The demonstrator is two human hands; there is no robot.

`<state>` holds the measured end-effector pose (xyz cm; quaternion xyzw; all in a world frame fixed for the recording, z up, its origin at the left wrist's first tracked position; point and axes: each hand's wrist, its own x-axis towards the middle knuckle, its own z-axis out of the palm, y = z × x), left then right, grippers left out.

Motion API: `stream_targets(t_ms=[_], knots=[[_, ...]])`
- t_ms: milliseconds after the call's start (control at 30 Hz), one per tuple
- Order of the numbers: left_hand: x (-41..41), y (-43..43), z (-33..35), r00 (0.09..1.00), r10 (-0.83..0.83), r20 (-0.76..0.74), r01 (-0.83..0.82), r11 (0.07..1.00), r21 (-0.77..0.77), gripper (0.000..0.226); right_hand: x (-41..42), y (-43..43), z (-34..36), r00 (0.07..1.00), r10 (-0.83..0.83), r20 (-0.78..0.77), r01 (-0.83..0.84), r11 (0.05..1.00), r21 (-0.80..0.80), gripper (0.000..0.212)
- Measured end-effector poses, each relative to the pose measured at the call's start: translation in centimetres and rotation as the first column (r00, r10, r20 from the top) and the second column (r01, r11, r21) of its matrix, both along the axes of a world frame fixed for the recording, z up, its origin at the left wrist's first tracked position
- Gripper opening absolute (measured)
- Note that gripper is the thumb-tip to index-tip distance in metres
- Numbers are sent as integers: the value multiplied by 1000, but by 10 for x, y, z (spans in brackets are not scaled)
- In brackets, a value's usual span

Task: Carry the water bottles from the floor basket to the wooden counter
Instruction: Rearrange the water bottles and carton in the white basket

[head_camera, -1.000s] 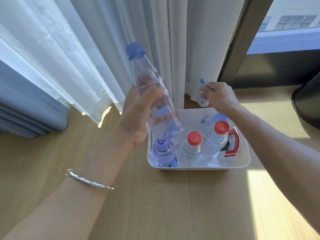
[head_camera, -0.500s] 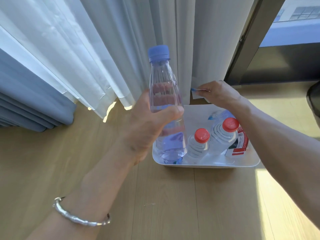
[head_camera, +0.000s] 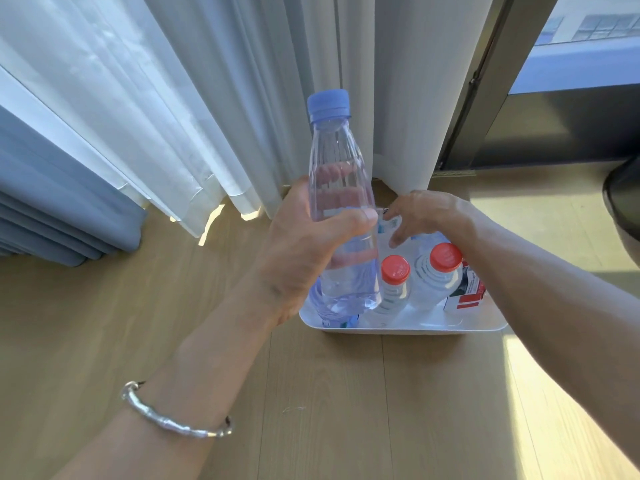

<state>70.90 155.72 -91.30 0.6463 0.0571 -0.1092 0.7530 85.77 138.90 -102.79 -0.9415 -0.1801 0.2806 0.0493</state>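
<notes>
Nothing legible here: the red, white and black label on the rightmost bottle in the basket is only a blur, and the pale label further back is too small to read.

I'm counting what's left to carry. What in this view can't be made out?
- Head view: the left end of the basket is hidden behind the held bottle and the left hand, so the bottle count is uncertain.
- Whether the right hand grips anything is hidden by its own fingers and the held bottle.
- The wooden counter lies outside the frame.
- The dark object is cut off by the right edge.
</notes>
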Motion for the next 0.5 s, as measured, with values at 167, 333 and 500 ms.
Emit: stream_targets(t_ms=[167,333,500], knots=[[4,0,1,1000,6,3,-6,999,38,48,-2,3,-2,1000,2,26,0,999,-47,57],[13,-4,-3,999,33,38,-40,980,192,47,-5,4,37,991,-79,106,64,989,132,31],[26,-16,-11,986,78,147,-119,949,293,37,-26,13,103,889,-454,-56,324,540,777,41]])
